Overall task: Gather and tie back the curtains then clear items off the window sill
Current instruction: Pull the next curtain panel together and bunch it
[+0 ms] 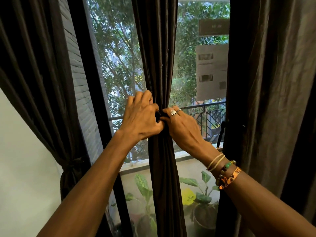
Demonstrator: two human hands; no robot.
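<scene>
The step in hand is the tying of the middle curtain [155, 57], which hangs as a narrow dark column down the centre of the window, gathered tight at its waist. The left hand [142, 120] and the right hand [183, 127] meet on that waist, touching each other. Both have their fingers curled in and pinch the bunched cloth between them. A dark knot or band seems to sit between the fingertips (everything there is the same dark colour, so a separate tie cannot be told from the curtain itself).

At the far left, the left curtain [34, 74] is already drawn aside and cinched low by its own tie [71, 165]. The right curtain [273, 82] hangs at the right edge of the view, and whether it is tied cannot be told. Leafy plants [145, 189] stand low down beyond the glass. The window sill does not show plainly, nor anything lying on it.

So the task looks to be in its first half. The next move likely calls for pulling the knot snug while one hand keeps the folds bunched, so the cloth does not spread again. The sill would come after that.
</scene>
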